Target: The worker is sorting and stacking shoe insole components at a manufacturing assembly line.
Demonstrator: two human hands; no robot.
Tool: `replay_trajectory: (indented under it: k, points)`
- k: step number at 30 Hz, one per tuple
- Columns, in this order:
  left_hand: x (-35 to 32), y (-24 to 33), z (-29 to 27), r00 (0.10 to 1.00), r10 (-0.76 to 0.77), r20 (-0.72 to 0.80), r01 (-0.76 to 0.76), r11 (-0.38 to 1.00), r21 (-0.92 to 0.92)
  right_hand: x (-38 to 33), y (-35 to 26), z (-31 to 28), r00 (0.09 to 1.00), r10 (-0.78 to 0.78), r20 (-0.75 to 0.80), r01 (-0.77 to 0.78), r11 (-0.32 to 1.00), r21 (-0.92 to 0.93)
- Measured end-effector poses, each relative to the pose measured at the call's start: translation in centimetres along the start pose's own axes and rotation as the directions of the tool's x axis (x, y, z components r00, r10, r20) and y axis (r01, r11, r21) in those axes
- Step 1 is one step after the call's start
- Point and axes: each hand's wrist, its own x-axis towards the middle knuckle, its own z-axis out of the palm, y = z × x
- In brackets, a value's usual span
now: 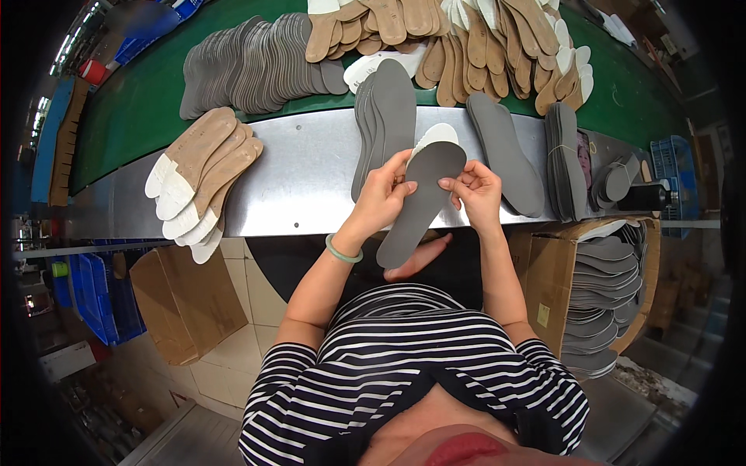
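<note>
A grey insole (423, 182) is held up between my two hands, above the front edge of the metal table. Behind its wide end a white-tipped piece (440, 133) peeks out, lying against it; the rest of that piece is hidden. My left hand (385, 189) pinches the left edge, thumb on the grey face. On the opposite edge my right hand (474, 190) pinches with thumb and fingers. Just beyond my left hand stands a stack of grey insoles (394, 101). More grey insoles (509, 155) lie to the right of my right hand.
Brown-and-white insole boards (203, 167) fan out at the table's left. A long row of grey insoles (256, 66) and heaped brown boards (474, 46) lie on the green belt (132, 132). A tied bundle (566, 159) stands right. A carton (552, 279) of grey insoles sits below.
</note>
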Motion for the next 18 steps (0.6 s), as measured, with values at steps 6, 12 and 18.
replay_trajectory:
  k: [6,12,18]
  points:
    - [-0.5,3.1,0.6,0.998,-0.059,-0.024,0.061,0.991,0.121,0.3,-4.5,0.9,0.921,-0.379,0.093,0.354,0.708,-0.611]
    - [-0.7,3.9,1.0,0.999,-0.027,-0.039,0.037,0.963,0.267,1.9,-6.4,1.8,0.886,-0.375,0.273,0.449,0.541,-0.711]
    - [-0.1,3.4,0.5,0.993,0.0,-0.12,0.05,0.909,0.414,0.1,-7.1,4.1,0.765,-0.342,0.546,0.631,0.225,-0.743]
